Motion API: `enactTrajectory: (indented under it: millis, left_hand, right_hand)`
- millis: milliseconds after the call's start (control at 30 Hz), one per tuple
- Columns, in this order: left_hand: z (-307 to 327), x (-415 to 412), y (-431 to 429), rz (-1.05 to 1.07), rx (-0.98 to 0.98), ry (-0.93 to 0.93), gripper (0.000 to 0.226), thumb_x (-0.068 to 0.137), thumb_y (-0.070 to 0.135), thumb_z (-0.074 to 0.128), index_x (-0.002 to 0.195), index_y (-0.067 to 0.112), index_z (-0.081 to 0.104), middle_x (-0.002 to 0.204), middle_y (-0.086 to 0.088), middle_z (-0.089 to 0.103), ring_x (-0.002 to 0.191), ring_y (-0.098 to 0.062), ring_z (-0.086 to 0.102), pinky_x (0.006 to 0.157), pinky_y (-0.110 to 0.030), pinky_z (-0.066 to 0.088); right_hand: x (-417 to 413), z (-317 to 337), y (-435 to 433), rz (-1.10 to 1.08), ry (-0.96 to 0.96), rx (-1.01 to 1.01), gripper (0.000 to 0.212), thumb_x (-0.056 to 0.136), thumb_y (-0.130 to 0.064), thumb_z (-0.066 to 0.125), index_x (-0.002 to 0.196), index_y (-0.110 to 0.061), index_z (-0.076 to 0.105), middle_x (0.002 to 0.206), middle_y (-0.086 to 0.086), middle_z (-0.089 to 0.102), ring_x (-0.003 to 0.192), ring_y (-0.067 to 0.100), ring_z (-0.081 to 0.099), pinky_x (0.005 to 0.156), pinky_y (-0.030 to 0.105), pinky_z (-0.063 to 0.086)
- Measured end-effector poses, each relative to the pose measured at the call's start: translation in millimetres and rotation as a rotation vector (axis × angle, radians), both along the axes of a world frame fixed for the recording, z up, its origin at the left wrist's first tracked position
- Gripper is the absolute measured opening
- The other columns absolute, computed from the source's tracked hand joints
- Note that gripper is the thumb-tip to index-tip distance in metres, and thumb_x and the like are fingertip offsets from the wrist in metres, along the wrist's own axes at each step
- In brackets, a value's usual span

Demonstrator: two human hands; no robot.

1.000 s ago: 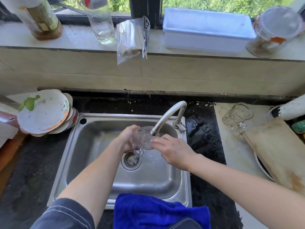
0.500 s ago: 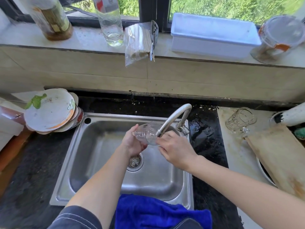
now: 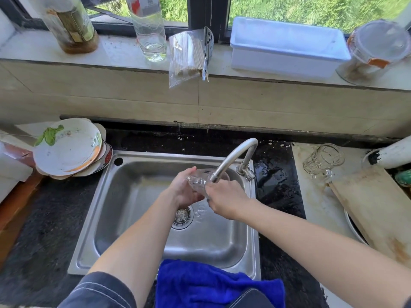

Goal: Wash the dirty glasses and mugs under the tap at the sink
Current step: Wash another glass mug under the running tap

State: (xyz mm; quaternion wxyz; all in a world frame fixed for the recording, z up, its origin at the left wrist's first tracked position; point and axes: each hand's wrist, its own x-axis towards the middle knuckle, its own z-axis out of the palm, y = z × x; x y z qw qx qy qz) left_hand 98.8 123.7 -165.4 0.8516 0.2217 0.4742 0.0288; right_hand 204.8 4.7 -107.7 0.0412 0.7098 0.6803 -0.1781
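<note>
A clear glass mug (image 3: 200,180) lies on its side under the spout of the steel tap (image 3: 233,157), over the steel sink (image 3: 124,196). My left hand (image 3: 184,190) grips its base end from the left. My right hand (image 3: 224,196) holds its mouth end from the right, fingers partly hiding the rim. Water ripples on the sink floor beside the drain (image 3: 181,216). A second clear glass mug (image 3: 322,161) lies tipped on the pale counter at the right.
Stacked dirty plates (image 3: 66,147) sit left of the sink. A blue cloth (image 3: 218,285) hangs over the sink's front edge. A wooden board (image 3: 373,210) lies at the right. The sill holds bottles (image 3: 151,30), a bag of skewers (image 3: 186,56), a white tub (image 3: 287,47) and a jar (image 3: 375,50).
Both hands have tilted the mug from nearly upright onto its side and lifted it closer to the spout. The view has shifted slightly.
</note>
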Motion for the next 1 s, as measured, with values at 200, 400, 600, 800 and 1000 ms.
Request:
enactTrajectory:
  millis: [200,400,600,800,1000]
  left_hand:
    - [-4.9,-15.8,4.2,-0.018,-0.002,0.125,0.034,0.094,0.041,0.043,0.086,0.014,0.061,0.075,-0.005,0.062,0.058,-0.019,0.055,0.050,-0.024,0.045]
    - [-6.0,-11.7,-10.5,-0.107,-0.008,0.142,0.034,0.089,0.045,0.045,0.081,0.016,0.060,0.070,-0.004,0.058,0.058,-0.018,0.052,0.050,-0.023,0.045]
    - [-16.5,-4.5,-22.1,0.291,-0.086,-0.099,0.051,0.100,0.040,0.028,0.122,0.005,0.058,0.107,-0.017,0.067,0.096,-0.029,0.063,0.081,-0.040,0.050]
    - [-11.3,-10.2,-7.9,0.222,0.049,0.042,0.038,0.098,0.026,0.046,0.127,0.002,0.054,0.120,-0.023,0.061,0.101,-0.035,0.061,0.092,-0.049,0.047]
    - [-5.7,-9.8,-5.8,0.098,0.139,0.213,0.025,0.091,0.020,0.049,0.113,0.015,0.059,0.110,-0.014,0.060,0.089,-0.031,0.058,0.080,-0.044,0.049]
  right_hand:
    - [11.3,-4.3,-18.2,0.139,0.180,0.029,0.040,0.092,-0.014,0.046,0.130,-0.024,0.052,0.129,-0.004,0.059,0.117,0.021,0.053,0.081,0.038,0.049]
    - [5.6,-8.2,-11.6,0.062,0.126,0.037,0.023,0.097,-0.022,0.047,0.115,-0.014,0.060,0.121,0.001,0.061,0.108,0.026,0.058,0.074,0.039,0.047]
    - [-6.1,1.6,-1.6,-0.223,0.377,0.113,0.024,0.097,-0.033,0.051,0.106,-0.018,0.067,0.108,0.006,0.070,0.102,0.028,0.062,0.085,0.041,0.048]
    - [5.0,-1.3,-30.5,0.041,0.292,0.130,0.025,0.094,-0.021,0.055,0.118,-0.019,0.063,0.121,-0.003,0.064,0.116,0.018,0.054,0.087,0.034,0.045]
    - [12.6,2.2,-24.2,0.111,0.186,0.074,0.044,0.093,-0.013,0.048,0.137,-0.018,0.049,0.136,0.003,0.056,0.126,0.025,0.050,0.092,0.043,0.050]
